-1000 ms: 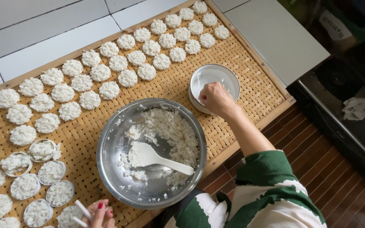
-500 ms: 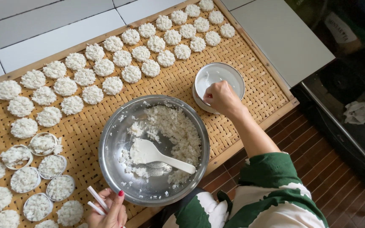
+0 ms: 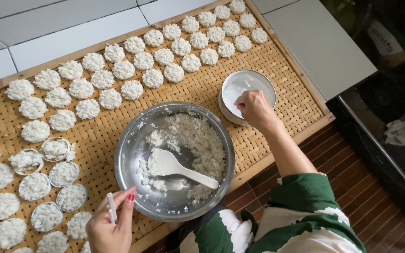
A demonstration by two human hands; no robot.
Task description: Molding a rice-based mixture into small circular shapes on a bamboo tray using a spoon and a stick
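Small white bowl (image 3: pixel 247 89) on woven tray (image 3: pixel 277 70): right hand (image 3: pixel 255 108) dips curled fingers inside, grip unclear; left hand (image 3: pixel 111 227) pinches ring mould (image 3: pixel 111 207) beside steel bowl (image 3: pixel 132 145)

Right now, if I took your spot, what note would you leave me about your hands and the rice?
Left hand: fingers hold a thin white ring mould.
Right hand: fingertips dipped in the small white round bowl.
Big steel bowl of loose rice, white plastic paddle inside, sits mid woven bamboo tray.
Done: many round rice cakes laid out; some still in rings.
Left: rice remaining in the bowl.
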